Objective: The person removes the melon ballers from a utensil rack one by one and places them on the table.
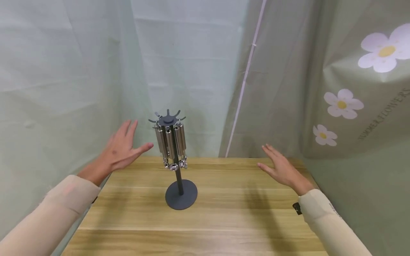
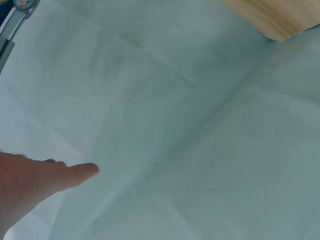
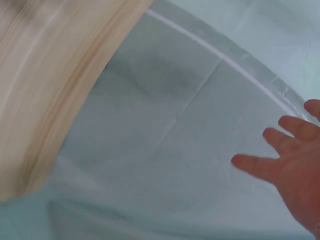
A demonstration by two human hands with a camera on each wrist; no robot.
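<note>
- Head view has my left hand (image 1: 123,149) spread flat, holding nothing, just beside the hanging metal tubes (image 1: 171,142) on the dark stand (image 1: 180,193) at the worktop's (image 1: 224,220) middle.
- My right hand (image 1: 283,170) hovers with fingers straight and nothing in it, well apart from the stand.
- Risk, as I judge it: the stand is tall on a small round base, so a sideways knock from my left thumb could set the tubes swinging or tip it.
- Around me, a pale green curtain (image 1: 64,71) and a flowered sheet (image 1: 352,89) hang close.
- Nothing lies between either hand and the stand.
</note>
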